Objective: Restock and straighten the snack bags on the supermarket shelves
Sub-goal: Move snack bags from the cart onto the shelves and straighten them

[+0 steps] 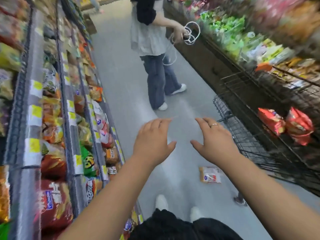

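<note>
Both hands are out front here, hovering over the aisle floor (124,84). The left hand (153,137) is open, fingers spread and lightly bent, nothing in it. The right hand (210,138) mirrors it, open and empty, with a ring (214,125) on one finger. Palms face down, thumbs point inward, and the two are near each other but not touching.

Down the left side of the aisle, snack bags (52,116) pack the shelves (35,63) row on row. Yellow and white price labels (35,111) run along the shelf fronts, and a green bag (88,160) stands out on a lower shelf. The blur smears the print, so no brand can be read.

And there's a stray: one orange-and-white bag (210,174) lies flat on the floor, off the shelves, below the right forearm and near the wire cart (242,141). That dark cart stands along the right side of the aisle with two red bags (271,121) in it, side by side. Behind it the right-hand display shows green and yellow packets, heavily blurred.

Ahead, mid-aisle, a person (152,40) stands in wide jeans, one hand holding a looped white cord (191,34). At the bottom edge, the wearer's own white shoes (161,202) are planted on the floor.
</note>
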